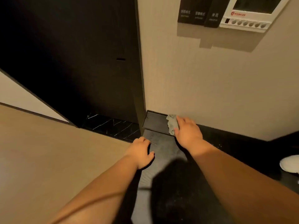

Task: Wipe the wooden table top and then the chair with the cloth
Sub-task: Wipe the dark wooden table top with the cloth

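Right hand [188, 133] presses the cloth [172, 124], seemingly flat-fingered, onto a dark tray [155, 122].

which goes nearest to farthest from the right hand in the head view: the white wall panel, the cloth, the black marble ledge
1. cloth: touching, under the fingers of the right hand.
2. black marble ledge: to the left, past the wall corner.
3. white wall panel: high on the wall, top right.

Single head-worn wide-angle view, facing forward-down, close above left hand [140, 152] and right hand [188, 134].
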`<action>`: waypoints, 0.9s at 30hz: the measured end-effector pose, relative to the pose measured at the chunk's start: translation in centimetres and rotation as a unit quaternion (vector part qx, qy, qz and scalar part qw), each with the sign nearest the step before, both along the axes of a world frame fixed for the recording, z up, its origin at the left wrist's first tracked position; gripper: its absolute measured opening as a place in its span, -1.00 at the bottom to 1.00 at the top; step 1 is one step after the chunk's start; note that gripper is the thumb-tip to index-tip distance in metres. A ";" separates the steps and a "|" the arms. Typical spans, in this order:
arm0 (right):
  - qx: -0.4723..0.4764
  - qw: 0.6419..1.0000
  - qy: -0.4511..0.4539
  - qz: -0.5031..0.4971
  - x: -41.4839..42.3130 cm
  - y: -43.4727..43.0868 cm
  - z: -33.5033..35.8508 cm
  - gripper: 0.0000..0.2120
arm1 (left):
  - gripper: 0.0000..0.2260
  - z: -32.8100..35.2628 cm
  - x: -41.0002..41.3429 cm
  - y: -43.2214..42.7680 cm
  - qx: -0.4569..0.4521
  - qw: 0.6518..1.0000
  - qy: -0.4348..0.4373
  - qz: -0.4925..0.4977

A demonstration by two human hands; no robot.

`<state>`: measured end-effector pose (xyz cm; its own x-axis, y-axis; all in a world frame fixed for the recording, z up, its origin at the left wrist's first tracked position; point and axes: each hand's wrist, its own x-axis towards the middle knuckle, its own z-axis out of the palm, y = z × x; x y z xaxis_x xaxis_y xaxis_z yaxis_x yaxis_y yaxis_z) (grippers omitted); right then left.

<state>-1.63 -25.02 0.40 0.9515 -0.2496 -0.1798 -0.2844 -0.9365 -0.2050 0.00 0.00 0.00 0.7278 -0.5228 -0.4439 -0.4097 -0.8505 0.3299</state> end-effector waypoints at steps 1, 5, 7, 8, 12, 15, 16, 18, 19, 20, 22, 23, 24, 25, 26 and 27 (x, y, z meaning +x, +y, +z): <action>0.007 1.000 0.011 0.009 0.4 -0.2 0.1 -0.43 | -0.43 0.0 0.1 -0.3 0.000 1.000 0.001 0.002; 0.028 0.998 0.040 0.032 1.7 -0.9 -0.4 -0.45 | -0.44 -0.2 0.3 -1.2 0.011 1.000 -0.010 0.018; 0.037 0.997 0.051 0.039 1.9 -1.0 -0.7 -0.48 | -0.44 -0.3 0.3 -1.6 0.012 1.000 -0.010 0.024; 0.046 0.996 0.060 0.038 2.0 -0.9 -0.6 -0.50 | -0.43 -0.2 0.4 -1.7 0.012 1.000 -0.010 0.027; 0.076 0.996 0.043 0.019 1.7 -0.8 -0.4 -0.58 | -0.45 0.4 0.6 -2.0 0.012 1.000 -0.005 0.026; 0.086 0.996 0.016 0.007 0.5 -0.3 0.5 -0.56 | -0.48 1.5 0.7 -1.9 0.018 1.000 -0.007 0.012; 0.083 0.996 0.012 0.001 0.1 -0.2 0.9 -0.58 | -0.49 1.9 0.7 -1.7 0.020 1.000 -0.013 0.008; 0.069 0.998 -0.003 -0.011 -0.9 0.3 1.8 -0.63 | -0.52 2.5 0.6 -1.3 0.021 1.000 -0.018 0.003; 0.060 0.998 -0.021 -0.012 -1.4 0.5 2.1 -0.64 | -0.53 2.7 0.5 -1.0 0.020 1.000 -0.020 0.002; 0.050 0.998 -0.041 -0.011 -2.0 0.7 2.4 -0.64 | -0.53 2.9 0.4 -0.7 0.018 1.000 -0.023 0.001; 0.044 0.997 -0.066 -0.011 -3.1 1.4 2.8 -0.64 | -0.53 3.0 0.0 0.1 0.015 1.000 -0.027 -0.004; 0.057 0.996 -0.067 -0.017 -3.6 1.7 2.9 -0.65 | -0.53 3.0 -0.2 0.6 0.015 0.999 -0.027 -0.007; 0.076 0.995 -0.061 -0.025 -4.0 2.1 3.0 -0.67 | -0.52 2.9 -0.4 1.1 0.014 0.999 -0.029 -0.010; 0.093 0.994 -0.050 -0.034 -4.5 2.5 3.0 -0.70 | -0.52 2.8 -0.6 1.7 0.013 0.999 -0.030 -0.013; 0.099 0.994 -0.035 -0.036 -5.0 3.0 3.1 -0.72 | -0.52 2.8 -0.8 2.2 0.012 0.999 -0.029 -0.014; 0.098 0.994 -0.024 -0.032 -5.5 3.4 3.0 -0.73 | -0.52 2.6 -1.0 2.8 0.011 0.999 -0.027 -0.014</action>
<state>-7.08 -21.60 3.39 0.9432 -0.2749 -0.1865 -0.3283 -0.8575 -0.3962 -1.00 2.77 2.64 0.7356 -0.5342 -0.4166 -0.4507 -0.8450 0.2879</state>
